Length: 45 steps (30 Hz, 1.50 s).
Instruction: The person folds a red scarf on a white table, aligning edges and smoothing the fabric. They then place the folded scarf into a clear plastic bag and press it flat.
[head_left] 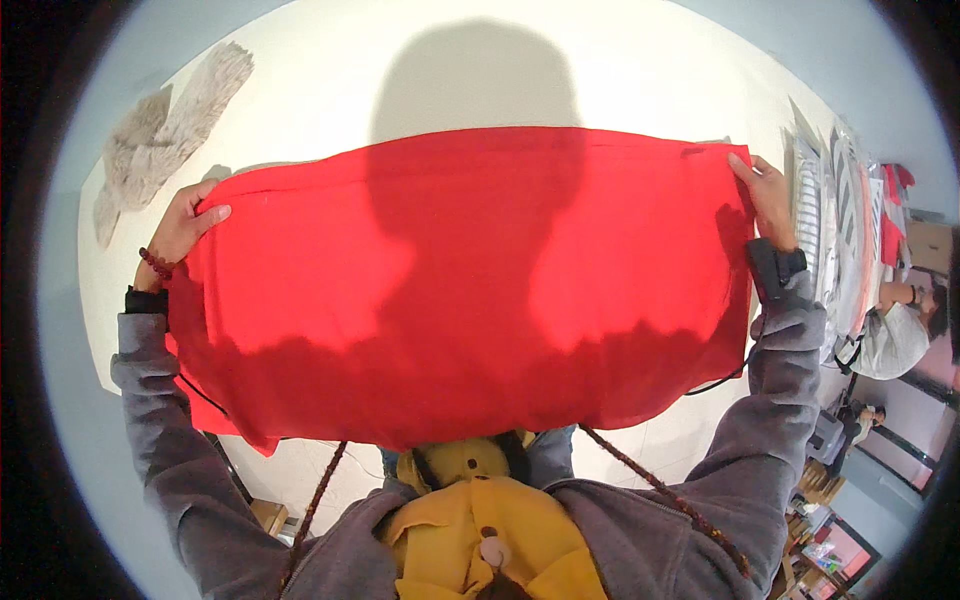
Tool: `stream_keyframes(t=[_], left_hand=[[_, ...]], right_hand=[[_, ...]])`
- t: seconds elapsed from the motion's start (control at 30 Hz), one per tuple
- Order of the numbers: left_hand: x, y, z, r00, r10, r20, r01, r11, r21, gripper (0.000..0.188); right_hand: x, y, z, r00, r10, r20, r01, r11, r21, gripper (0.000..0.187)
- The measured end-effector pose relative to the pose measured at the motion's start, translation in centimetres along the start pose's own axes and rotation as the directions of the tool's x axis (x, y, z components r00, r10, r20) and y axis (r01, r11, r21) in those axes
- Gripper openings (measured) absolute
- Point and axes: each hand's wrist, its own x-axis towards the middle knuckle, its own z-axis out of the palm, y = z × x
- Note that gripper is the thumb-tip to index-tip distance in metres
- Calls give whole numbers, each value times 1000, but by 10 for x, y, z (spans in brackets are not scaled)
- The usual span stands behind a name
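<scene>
A wide piece of red cloth [470,270] stretches across the white table, its near part hanging over the front edge. My left hand [188,222] pinches its far left corner, thumb on top and the fingers hidden beneath. At the far right corner my right hand [765,190] grips the cloth the same way, with the thumb on the upper side. Between the two hands the far edge runs nearly straight, bowing slightly away from me. The shadow of my head and shoulders darkens the middle and the near part of the cloth.
Grey fluffy fabric pieces [180,130] lie on the white table [640,70] at the far left. Stacked flat items, some striped, in clear wrapping [835,220] line the right edge. Beyond them a person in a light top [893,340] is at the right, with another person farther off.
</scene>
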Motion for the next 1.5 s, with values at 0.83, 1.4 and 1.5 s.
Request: stream_keyframes(t=[0.83, 1.4, 1.5], left_hand=[[-91, -73, -76, 917, -285, -277, 377, 398, 837, 29], [-101, -44, -9, 946, 51, -319, 39, 963, 268, 32], [-94, -29, 14, 921, 247, -300, -25, 807, 591, 37]], right_hand=[[-57, 95, -58, 984, -157, -88, 146, 982, -121, 31], [-151, 103, -111, 970, 234, 62, -194, 905, -377, 26], [-137, 61, -86, 931, -366, 11, 195, 469, -861, 29]])
